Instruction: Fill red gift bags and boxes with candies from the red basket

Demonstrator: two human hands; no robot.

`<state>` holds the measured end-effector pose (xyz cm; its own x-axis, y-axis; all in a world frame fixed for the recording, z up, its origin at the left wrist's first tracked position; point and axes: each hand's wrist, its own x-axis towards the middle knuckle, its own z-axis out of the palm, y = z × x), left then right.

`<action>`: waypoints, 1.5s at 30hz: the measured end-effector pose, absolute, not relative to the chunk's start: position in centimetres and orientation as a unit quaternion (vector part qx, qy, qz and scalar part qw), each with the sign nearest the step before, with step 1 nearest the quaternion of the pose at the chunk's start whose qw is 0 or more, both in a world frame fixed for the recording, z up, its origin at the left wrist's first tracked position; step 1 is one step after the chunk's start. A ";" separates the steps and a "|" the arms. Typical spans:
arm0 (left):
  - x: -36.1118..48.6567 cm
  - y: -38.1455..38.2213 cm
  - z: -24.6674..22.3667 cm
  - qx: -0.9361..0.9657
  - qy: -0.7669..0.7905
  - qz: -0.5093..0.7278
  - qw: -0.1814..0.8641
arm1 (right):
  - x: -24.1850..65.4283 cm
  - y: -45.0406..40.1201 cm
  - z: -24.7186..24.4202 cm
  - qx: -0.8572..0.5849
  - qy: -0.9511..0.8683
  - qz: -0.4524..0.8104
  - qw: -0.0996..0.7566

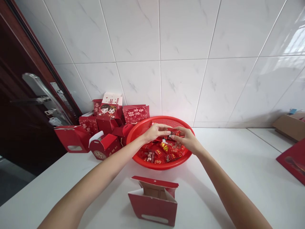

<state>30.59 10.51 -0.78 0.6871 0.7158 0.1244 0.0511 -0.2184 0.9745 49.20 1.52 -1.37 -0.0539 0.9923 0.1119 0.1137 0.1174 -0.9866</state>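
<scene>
Wrapped candies [158,152], mostly red, lie heaped inside a red plastic basket [162,166] with perforated walls, set near the middle of a white tabletop [214,178]. Among them we note one piece in a shiny gold wrapper [164,146]. Over the heap, within the basket's outline, our two hands meet fingertip to fingertip. Our right hand [188,140] pinches a dark-wrapped candy [170,135] narrowly between thumb and finger. Our left hand [152,132] reaches the same candy from the other side, its thumb and fingers close together; we cannot tell whether they also grip it.

Nearest to us, in front of the basket and apart from it, stands an open red carton [153,206], its top flap raised, its brown inner side exposed and a pale oval on its front. To the left of the basket we find a cluster of red gift boxes [135,113], one printed with two cartoon figures. A white tiled wall [183,82] rises behind; a dark door [14,63] with a metal handle [39,85] occupies the left margin. At the right margin we see a brown cardboard box [288,127] and, nearer, part of a red item [293,159].
</scene>
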 end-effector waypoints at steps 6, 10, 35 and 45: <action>30.5 11.8 -1.1 0.723 0.330 0.346 0.498 | 49.6 1.7 -1.6 -0.473 -0.518 0.451 0.552; 29.8 13.3 -2.1 0.778 0.479 0.273 0.301 | 49.9 1.8 -1.7 -0.449 -0.474 0.468 0.596; 29.4 12.9 -1.8 0.766 0.507 0.265 0.293 | 49.5 1.8 -1.9 -0.452 -0.484 0.447 0.601; 29.9 11.9 -0.8 0.645 0.436 0.417 0.470 | 49.4 1.8 -1.5 -0.470 -0.483 0.462 0.577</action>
